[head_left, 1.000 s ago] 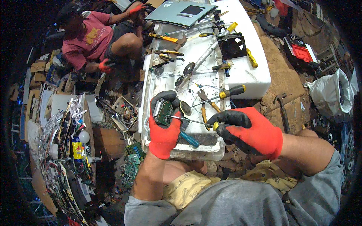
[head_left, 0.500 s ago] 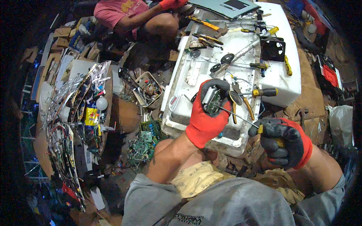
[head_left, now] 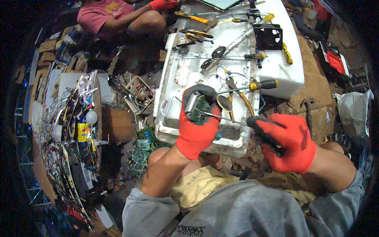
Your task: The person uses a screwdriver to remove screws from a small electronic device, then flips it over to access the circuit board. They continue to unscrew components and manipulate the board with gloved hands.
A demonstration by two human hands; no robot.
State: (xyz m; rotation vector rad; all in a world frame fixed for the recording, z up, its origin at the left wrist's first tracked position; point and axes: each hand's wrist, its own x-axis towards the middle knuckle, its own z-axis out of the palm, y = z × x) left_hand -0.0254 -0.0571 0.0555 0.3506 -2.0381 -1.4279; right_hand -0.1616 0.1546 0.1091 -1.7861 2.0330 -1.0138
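Note:
In a red glove with dark palm, my left hand (head_left: 197, 130) is closed around a small green circuit board (head_left: 201, 108) with a silvery part along one edge. My right hand (head_left: 287, 142), gloved alike, grips a screwdriver whose handle is hidden in the fingers. The thin metal shaft of this screwdriver (head_left: 233, 121) runs left, its tip at the board. Just beyond the hands, orange-handled pliers (head_left: 245, 100) and a second screwdriver (head_left: 263, 84) with a yellow and black handle lie on the white plastic panel (head_left: 189, 77). A round metal disc (head_left: 224, 103) shows beside my left hand.
A hammer (head_left: 197, 18), more pliers (head_left: 196, 35) and a black square frame (head_left: 268, 37) lie farther off on the white surface. Loose boards (head_left: 142, 154) are piled at left, near a heap of cables (head_left: 71, 158). Another person (head_left: 126, 19) sits at the far left.
The view has shifted, so the scene sits further left and up. My right hand has rolled over, now showing the back of its glove. The screwdriver tip stays at the board.

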